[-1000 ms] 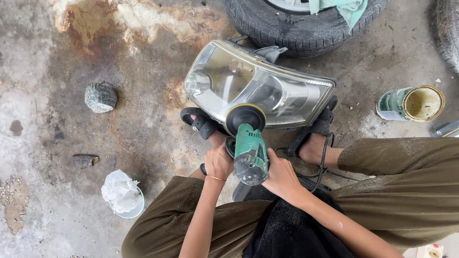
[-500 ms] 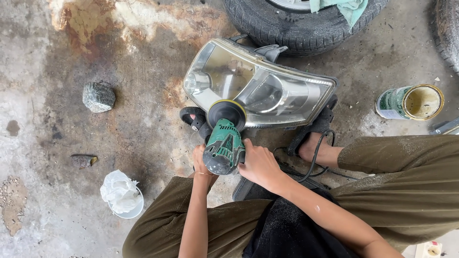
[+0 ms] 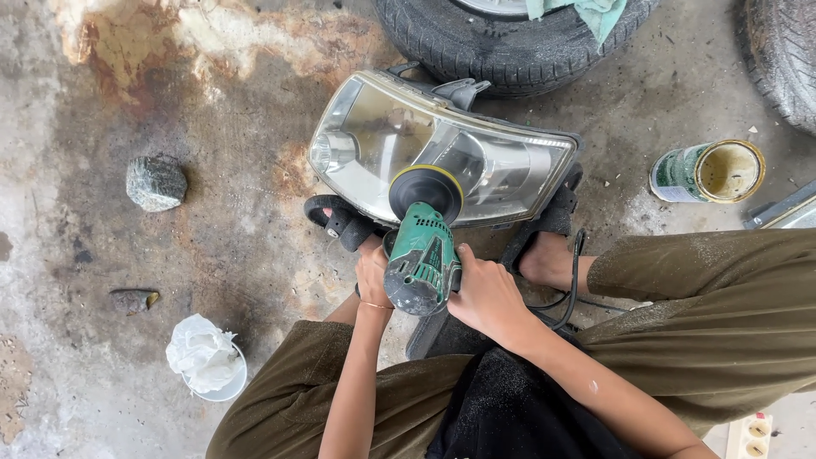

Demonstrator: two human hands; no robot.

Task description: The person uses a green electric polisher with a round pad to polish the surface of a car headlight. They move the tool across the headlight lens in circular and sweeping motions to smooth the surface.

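Observation:
A car headlight (image 3: 374, 136) with a clear lens lies on the concrete floor, propped against my sandalled feet. A green power polisher (image 3: 422, 257) stands over it, its round yellow-rimmed pad (image 3: 426, 190) pressed on the lens near the middle of the lower edge. My left hand (image 3: 373, 274) grips the polisher's left side. My right hand (image 3: 483, 293) grips its right side and rear. A black cord (image 3: 575, 289) loops off to the right by my right foot.
A tyre (image 3: 510, 38) with a green cloth sits behind the headlight, another tyre (image 3: 786, 51) at far right. An open green tin (image 3: 710, 172) stands at right. A stone (image 3: 155, 182) lies left, and a white bowl of crumpled tissue (image 3: 204, 357) at lower left.
The polisher's pad slid left along the lens and then back towards the middle, with both hands moving along with it. The headlight stayed put.

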